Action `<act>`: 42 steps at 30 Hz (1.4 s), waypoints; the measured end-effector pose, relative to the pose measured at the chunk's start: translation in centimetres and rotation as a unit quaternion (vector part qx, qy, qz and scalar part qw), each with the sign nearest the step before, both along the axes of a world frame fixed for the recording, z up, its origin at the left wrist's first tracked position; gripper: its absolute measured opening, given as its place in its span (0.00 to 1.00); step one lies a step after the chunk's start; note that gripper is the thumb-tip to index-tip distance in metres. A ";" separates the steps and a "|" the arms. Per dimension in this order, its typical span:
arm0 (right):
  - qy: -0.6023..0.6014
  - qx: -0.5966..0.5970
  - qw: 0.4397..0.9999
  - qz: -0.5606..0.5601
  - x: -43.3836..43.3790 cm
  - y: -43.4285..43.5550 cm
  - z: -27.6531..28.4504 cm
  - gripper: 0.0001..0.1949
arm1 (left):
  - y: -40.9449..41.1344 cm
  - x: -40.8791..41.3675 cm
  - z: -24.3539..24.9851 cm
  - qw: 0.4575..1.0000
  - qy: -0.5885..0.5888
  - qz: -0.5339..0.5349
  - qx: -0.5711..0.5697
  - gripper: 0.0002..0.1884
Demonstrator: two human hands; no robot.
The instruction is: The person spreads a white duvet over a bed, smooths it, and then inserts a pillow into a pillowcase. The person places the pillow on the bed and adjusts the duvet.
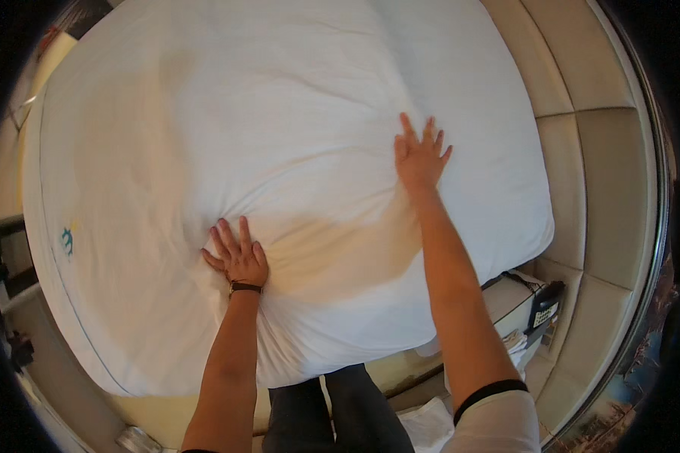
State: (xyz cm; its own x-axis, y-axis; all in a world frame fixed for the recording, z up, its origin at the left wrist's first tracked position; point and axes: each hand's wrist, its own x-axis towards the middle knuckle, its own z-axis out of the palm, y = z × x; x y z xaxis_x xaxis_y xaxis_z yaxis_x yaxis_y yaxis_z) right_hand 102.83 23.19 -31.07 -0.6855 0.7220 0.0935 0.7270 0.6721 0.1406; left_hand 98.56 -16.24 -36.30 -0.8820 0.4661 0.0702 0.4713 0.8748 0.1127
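A white sheet (294, 187) covers the bed in front of me, creased between and below my hands. My left hand (239, 260), with a dark band at the wrist, lies palm down on it at the lower middle, fingers spread. Farther up and to the right, my right hand (421, 153) also rests palm down on the sheet, its fingers apart. Neither hand grips anything. A small blue-green mark (67, 242) shows on the sheet near its left side, beside a thin seam line.
A padded beige headboard (606, 164) runs along the right. At lower right, a nightstand (507, 297) bears a dark telephone (545, 308). White cloth (429, 424) lies low by my legs. A dark-framed object (17, 257) stands at far left.
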 end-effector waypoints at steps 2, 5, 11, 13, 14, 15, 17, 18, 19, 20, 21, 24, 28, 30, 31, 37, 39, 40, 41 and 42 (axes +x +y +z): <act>-0.003 -0.105 0.983 -0.151 2.5 4.2 0.4 0.29 | 0.6 0.1 -0.2 1.000 -0.004 -0.005 -0.007 0.31; 0.116 0.007 0.991 -0.072 5.7 1.5 0.2 0.33 | 0.6 0.4 -0.4 0.999 -0.013 0.000 -0.034 0.32; 0.098 -0.165 0.969 0.159 11.3 -16.9 3.1 0.27 | 0.1 0.3 0.0 0.995 -0.038 0.011 -0.088 0.31; 0.117 -0.191 0.969 0.104 16.7 -16.4 1.0 0.27 | 0.5 0.5 0.5 0.997 -0.016 0.003 -0.077 0.31; 0.124 -0.154 0.979 0.057 19.5 -15.7 0.0 0.26 | 0.8 0.4 0.7 0.997 0.000 0.003 -0.081 0.31; 0.127 -0.118 0.985 0.009 22.3 -15.6 -0.3 0.26 | 0.8 0.4 1.0 0.996 0.013 0.003 -0.087 0.30; 0.020 -0.032 0.998 -0.057 26.2 -16.0 0.5 0.26 | 0.5 1.2 1.7 0.994 0.023 0.015 -0.110 0.30; 0.034 -0.049 0.987 -0.148 28.1 -16.3 0.3 0.26 | 1.0 2.1 2.3 0.992 0.019 0.022 -0.124 0.30; 0.054 -0.070 0.968 -0.234 29.3 -17.1 0.0 0.27 | 0.8 2.9 2.9 0.990 0.018 0.033 -0.140 0.30; 0.091 -0.131 0.935 -0.316 30.3 -18.1 -0.3 0.28 | 0.3 3.9 3.0 0.991 0.018 0.033 -0.130 0.30; 0.180 -0.143 0.904 -0.361 31.6 -19.9 -1.5 0.30 | -0.4 5.4 3.2 0.993 -0.016 0.014 -0.112 0.31; 0.483 -0.243 0.684 -0.491 36.2 -26.0 -7.1 0.36 | -1.8 13.5 6.5 0.980 -0.108 -0.115 -0.122 0.34; 0.575 -0.496 0.284 -0.585 29.1 -40.2 -7.6 0.43 | -9.5 21.0 8.0 0.947 -0.138 -0.253 -0.145 0.40; 0.548 -0.582 0.233 -0.554 27.4 -45.1 -5.7 0.40 | -12.6 23.3 9.7 0.918 -0.179 -0.307 -0.179 0.43; 0.531 -0.623 0.240 -0.522 27.0 -46.5 -4.6 0.38 | -14.1 23.5 9.8 0.905 -0.180 -0.336 -0.188 0.45; 0.367 -0.698 0.513 -0.339 31.8 -52.8 -6.3 0.30 | -19.4 23.6 4.1 0.807 0.032 -0.409 -0.426 0.47; 0.309 -0.656 0.601 -0.337 35.0 -53.1 -6.6 0.27 | -19.3 23.0 0.6 0.797 0.075 -0.402 -0.445 0.46; 0.295 -0.626 0.630 -0.351 36.3 -51.3 -3.1 0.26 | -17.8 22.3 0.5 0.753 0.051 -0.385 -0.531 0.43; 0.284 -0.595 0.654 -0.370 37.9 -49.7 0.7 0.25 | -16.8 21.7 -0.2 0.697 0.035 -0.368 -0.614 0.41; 0.316 -0.580 0.631 -0.407 40.6 -49.2 2.1 0.25 | -15.6 21.8 -0.8 0.623 0.024 -0.359 -0.695 0.39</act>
State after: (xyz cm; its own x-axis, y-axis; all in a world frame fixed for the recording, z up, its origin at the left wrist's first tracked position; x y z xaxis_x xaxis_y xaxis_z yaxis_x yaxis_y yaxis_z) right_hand 143.42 -26.02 -28.97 -0.1337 0.6446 -0.7528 0.5621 -0.5762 -0.5933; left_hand 120.37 -31.84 -37.06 -0.4229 0.3790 -0.8231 0.7712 -0.3266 -0.5465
